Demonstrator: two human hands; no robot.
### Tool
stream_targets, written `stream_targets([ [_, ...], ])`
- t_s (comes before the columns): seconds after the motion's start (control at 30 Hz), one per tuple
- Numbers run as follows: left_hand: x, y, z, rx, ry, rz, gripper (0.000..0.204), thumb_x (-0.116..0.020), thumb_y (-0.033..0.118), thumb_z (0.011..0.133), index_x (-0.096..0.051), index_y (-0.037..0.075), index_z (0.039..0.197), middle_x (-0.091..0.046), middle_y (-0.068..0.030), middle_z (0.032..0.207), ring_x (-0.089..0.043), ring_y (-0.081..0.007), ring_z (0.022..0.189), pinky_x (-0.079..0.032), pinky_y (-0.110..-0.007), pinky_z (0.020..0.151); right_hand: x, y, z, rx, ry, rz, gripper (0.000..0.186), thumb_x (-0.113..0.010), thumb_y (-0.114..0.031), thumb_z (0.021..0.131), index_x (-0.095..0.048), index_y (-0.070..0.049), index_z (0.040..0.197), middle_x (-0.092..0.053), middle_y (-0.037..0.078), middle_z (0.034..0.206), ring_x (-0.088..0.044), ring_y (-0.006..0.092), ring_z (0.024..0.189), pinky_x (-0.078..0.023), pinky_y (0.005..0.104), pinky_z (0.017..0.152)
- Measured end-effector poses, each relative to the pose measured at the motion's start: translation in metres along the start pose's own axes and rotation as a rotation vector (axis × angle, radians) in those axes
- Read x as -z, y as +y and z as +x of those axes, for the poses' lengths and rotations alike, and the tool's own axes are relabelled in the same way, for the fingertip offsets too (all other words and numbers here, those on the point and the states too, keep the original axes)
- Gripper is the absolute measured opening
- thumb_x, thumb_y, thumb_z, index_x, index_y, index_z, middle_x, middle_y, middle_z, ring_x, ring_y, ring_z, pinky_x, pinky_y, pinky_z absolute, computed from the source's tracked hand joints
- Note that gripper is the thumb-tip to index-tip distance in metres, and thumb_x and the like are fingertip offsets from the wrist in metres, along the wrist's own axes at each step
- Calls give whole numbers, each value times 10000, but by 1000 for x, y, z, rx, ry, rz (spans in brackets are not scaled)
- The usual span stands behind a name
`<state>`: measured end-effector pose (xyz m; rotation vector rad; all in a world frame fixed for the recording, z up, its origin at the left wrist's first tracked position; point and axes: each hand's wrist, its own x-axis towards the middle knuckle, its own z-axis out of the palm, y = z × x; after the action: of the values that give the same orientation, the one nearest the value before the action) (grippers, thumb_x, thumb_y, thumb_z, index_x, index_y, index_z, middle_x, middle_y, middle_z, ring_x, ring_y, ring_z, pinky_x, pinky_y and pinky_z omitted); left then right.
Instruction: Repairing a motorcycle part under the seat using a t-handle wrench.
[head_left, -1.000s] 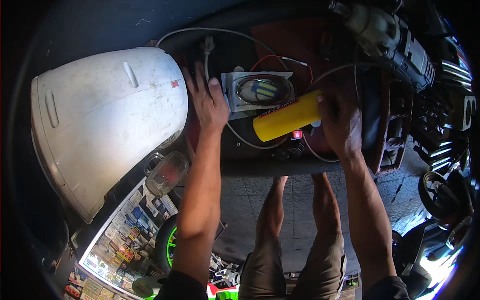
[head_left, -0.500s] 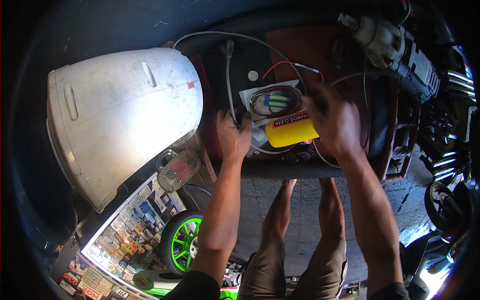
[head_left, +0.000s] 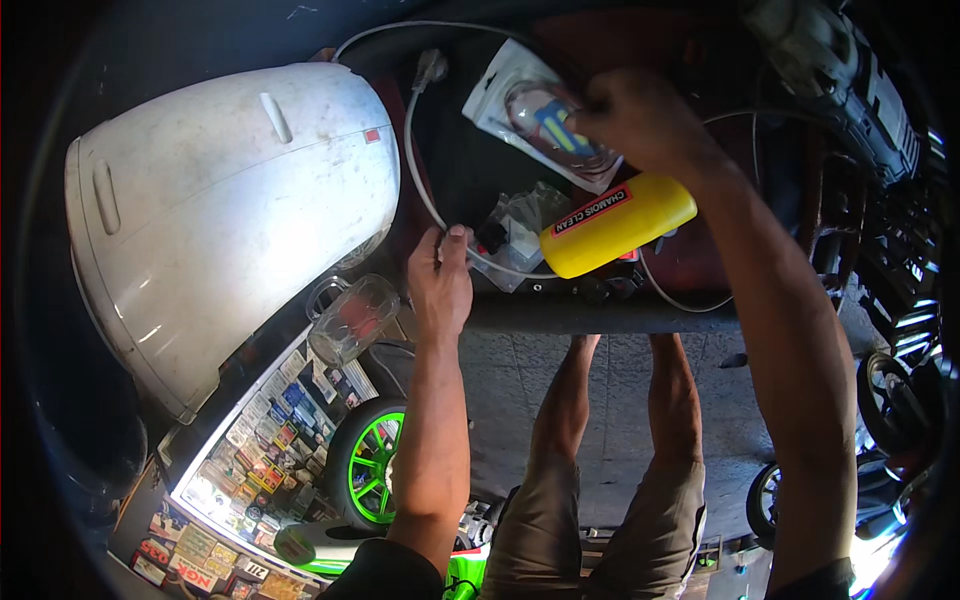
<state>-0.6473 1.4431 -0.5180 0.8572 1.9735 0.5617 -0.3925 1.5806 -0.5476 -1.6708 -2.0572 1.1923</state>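
Observation:
My left hand [head_left: 440,285] is closed, its fingertips pinching a grey-white power cable [head_left: 412,150] that runs up to a plug [head_left: 431,68]. My right hand [head_left: 645,120] grips the right side of a clear zip bag [head_left: 497,98] holding coiled wire and blue and yellow strips; the bag is tilted above the bench. Below it lies a yellow bottle [head_left: 650,212] with a red and black label. Crumpled small plastic bags [head_left: 530,215], one near a black piece, sit between the bottle and my left hand. My right fingertips are partly blurred.
At left stands a large white rounded casing [head_left: 240,200], with a glass mug [head_left: 352,320] beside its lower edge. A grey power tool [head_left: 840,75] lies at the far right. Below are a green-rimmed wheel [head_left: 370,470] and a board of stickers [head_left: 270,430].
The zip bag has come up and left, turning, with my right hand now on it. Small bags under it have come into view. My left hand stays on the cable, and the whole view has shifted.

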Motion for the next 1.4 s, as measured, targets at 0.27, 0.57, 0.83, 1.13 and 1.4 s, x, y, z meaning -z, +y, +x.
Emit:
stream_targets([
  [0.27,-4,-37,-25,-267,-51,-274,351,-581,147,975,-569,-61,1258,-641,-136,1179,-630,-171,1044,-504,-303,919,27,-2,-34,-33,193,292,371,-674,-337,859,-713,18,957,-688,193,788,-699,265,738,-531,359,699],
  [0.57,-37,-77,-41,-793,123,406,434,-597,211,917,-554,-20,1282,-539,-167,1170,-558,-237,905,-467,-329,768,63,19,-193,-496,310,608,375,-612,-354,969,-667,13,912,-531,-9,625,-471,72,559,-353,243,519],
  [0.83,-36,-78,-42,-772,133,483,224,-569,153,905,-618,-36,1014,-555,-104,859,-517,-199,670,-400,-312,583,-38,34,-295,-640,-148,1101,261,-521,-190,990,-657,31,1025,-631,70,756,-582,127,709,-477,317,680],
  [1.13,-42,-91,-46,-784,107,505,268,-591,109,873,-626,-40,1093,-573,-90,779,-555,-179,644,-462,-289,620,-168,135,-283,-141,-537,794,304,-538,-117,923,-621,-3,1192,-671,134,1010,-632,213,890,-489,323,793],
  [1.4,-43,-102,-60,-1056,74,578,477,-609,248,870,-591,-86,1210,-660,-175,926,-618,-257,795,-504,-357,707,-272,186,-278,-65,-495,1100,331,-570,-110,908,-607,-8,1220,-665,129,1037,-624,211,925,-490,324,818],
])
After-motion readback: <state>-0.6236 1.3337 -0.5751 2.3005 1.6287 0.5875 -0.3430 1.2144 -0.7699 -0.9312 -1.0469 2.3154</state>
